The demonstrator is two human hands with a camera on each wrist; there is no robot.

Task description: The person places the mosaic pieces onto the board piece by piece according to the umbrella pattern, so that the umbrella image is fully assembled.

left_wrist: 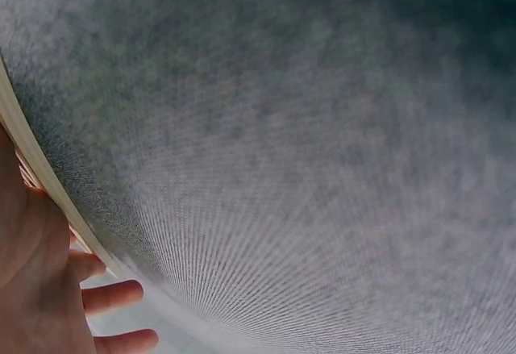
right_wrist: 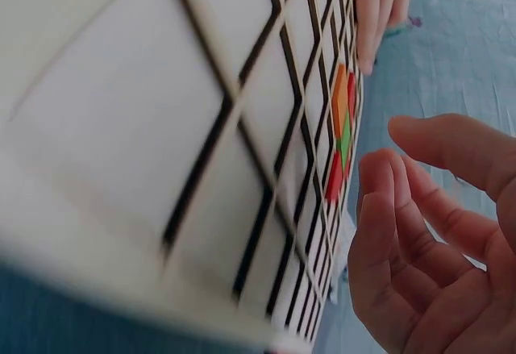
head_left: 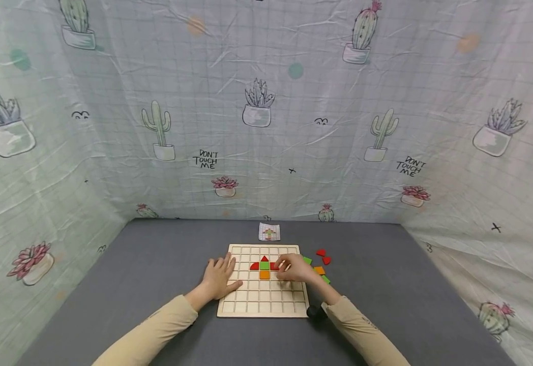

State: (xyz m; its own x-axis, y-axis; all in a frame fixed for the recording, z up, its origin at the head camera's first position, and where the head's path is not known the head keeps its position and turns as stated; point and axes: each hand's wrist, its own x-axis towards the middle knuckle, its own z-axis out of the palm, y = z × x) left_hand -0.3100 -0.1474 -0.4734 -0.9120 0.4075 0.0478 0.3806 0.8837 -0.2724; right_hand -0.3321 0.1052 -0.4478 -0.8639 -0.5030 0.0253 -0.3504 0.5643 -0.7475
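The left hand (head_left: 218, 278) rests with spread fingers on the left edge of the wooden grid board (head_left: 253, 307); in the left wrist view this hand (left_wrist: 40, 281) lies along the board's rim (left_wrist: 50, 178). Over the board's right part is the right hand (head_left: 294, 268), beside a red piece (head_left: 273, 266). Its fingers are loosely bent in the right wrist view, the thumb apart from them, and nothing shows between the fingertips of that hand (right_wrist: 443, 241). A green square (head_left: 264, 265) has a red triangle (head_left: 264, 258) above, an orange square (head_left: 264, 275) below and another red piece (head_left: 255, 266) to its left.
Behind the board lies a small card with a coloured pattern (head_left: 269, 232). Loose red pieces (head_left: 326, 260), an orange piece (head_left: 319, 270) and green pieces (head_left: 307, 261) lie right of the board. A black object (head_left: 316, 312) sits by its front right corner. A printed curtain (head_left: 266, 152) surrounds the grey table (head_left: 170, 264).
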